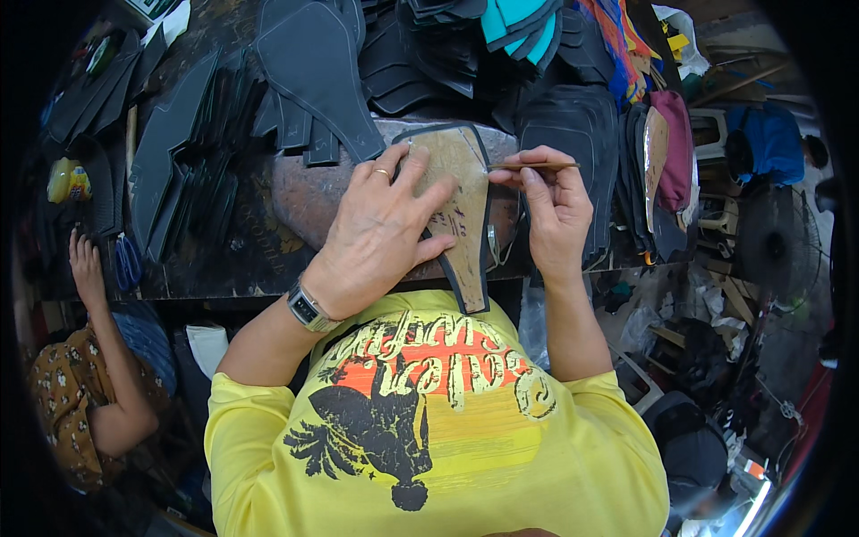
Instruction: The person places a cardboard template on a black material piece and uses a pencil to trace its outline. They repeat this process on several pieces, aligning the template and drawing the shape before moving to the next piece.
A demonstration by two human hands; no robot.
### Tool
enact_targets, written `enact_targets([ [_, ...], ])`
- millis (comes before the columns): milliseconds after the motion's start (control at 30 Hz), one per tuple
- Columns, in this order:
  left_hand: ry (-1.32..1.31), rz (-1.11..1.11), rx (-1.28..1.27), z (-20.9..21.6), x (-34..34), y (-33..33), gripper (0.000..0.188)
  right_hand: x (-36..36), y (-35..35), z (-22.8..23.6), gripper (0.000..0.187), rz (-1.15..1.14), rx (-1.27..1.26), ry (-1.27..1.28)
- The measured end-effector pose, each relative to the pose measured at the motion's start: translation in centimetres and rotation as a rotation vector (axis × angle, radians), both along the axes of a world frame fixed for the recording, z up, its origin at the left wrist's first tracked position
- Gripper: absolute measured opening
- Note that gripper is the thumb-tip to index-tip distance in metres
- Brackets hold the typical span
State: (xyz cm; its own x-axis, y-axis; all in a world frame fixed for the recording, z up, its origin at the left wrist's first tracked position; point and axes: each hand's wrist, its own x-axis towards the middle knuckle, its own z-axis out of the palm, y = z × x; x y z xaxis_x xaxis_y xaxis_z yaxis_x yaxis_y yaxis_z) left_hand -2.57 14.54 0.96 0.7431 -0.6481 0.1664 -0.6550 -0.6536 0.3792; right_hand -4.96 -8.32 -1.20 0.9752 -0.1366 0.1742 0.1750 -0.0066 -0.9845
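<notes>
A brown, shoe-part-shaped template (461,192) with handwritten marks lies on a black sheet piece (484,234), whose dark border shows around it. My left hand (371,210), with a ring and a watch, lies over the template with fingers spread, pressing it down. Its thumb rests across the template's narrower part. My right hand (557,201) pinches a thin brown pencil-like stick (537,166). The stick lies nearly level, its tip at the template's upper right edge. Under the piece is a worn reddish-brown board (309,192).
Stacks of black cut pieces (313,63) crowd the dark table's back and left. Teal pieces (519,27) top one pile; another black stack (568,125) stands right of my work. At the left, another person's hand (87,273) rests at the table edge near blue-handled scissors (128,259).
</notes>
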Motion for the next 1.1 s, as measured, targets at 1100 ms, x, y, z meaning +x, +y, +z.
enact_targets([
  [1100, -0.013, -0.049, 0.004, 0.1, 0.1, -0.3, 0.057, 3.0, 1.0, -1.2, 0.009, -0.028, -0.174, 0.027],
])
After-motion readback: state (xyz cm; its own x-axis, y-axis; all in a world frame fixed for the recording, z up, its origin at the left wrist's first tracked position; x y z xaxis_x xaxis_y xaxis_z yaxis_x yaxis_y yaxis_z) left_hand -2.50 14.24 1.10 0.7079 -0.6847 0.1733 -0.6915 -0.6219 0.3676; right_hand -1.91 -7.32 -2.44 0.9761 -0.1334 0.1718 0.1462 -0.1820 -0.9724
